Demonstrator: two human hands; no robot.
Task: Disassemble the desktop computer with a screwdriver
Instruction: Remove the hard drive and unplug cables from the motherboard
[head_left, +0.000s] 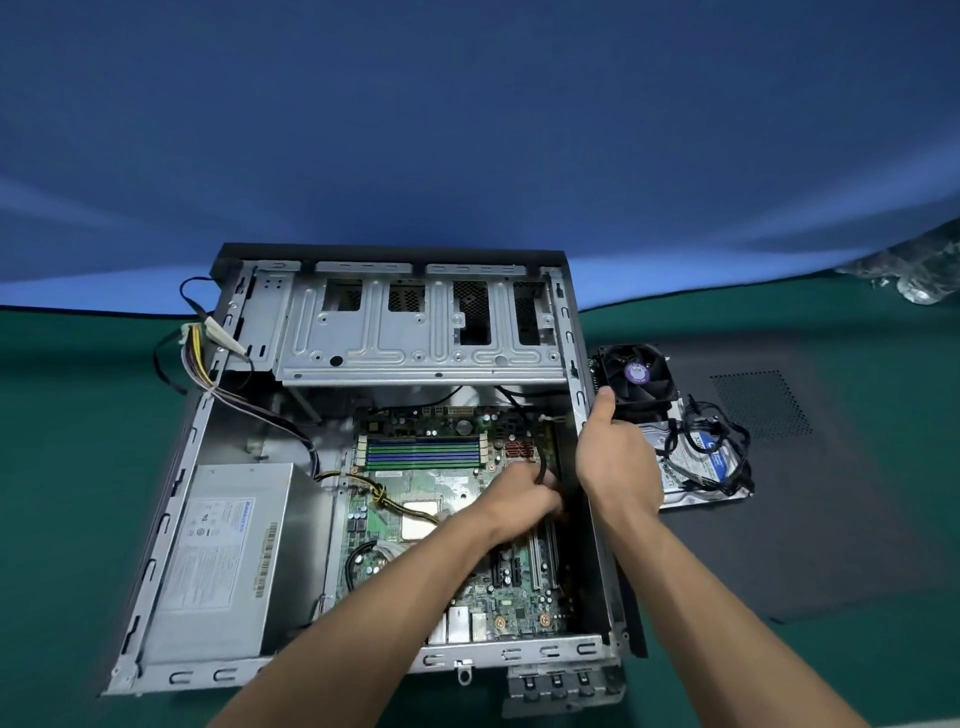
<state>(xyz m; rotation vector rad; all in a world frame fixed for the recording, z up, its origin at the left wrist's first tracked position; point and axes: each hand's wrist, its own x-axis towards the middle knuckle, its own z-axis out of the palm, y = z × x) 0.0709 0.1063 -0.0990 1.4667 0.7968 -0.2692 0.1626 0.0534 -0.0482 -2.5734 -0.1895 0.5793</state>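
Desktop computer (363, 467): lies open on the green desk (857, 675). Step, by judgement: freeing a black cable (540, 467) at its motherboard's right edge; left hand (524, 496), fingers curled on that cable. Right hand (618, 457) grips the case's right wall (bracing). Next: a firm straight pull. Power supply label unreadable.

Green table cover (78, 467); blue backdrop (467, 130); green motherboard (431, 478); silver case (415, 322); black fan (636, 379).
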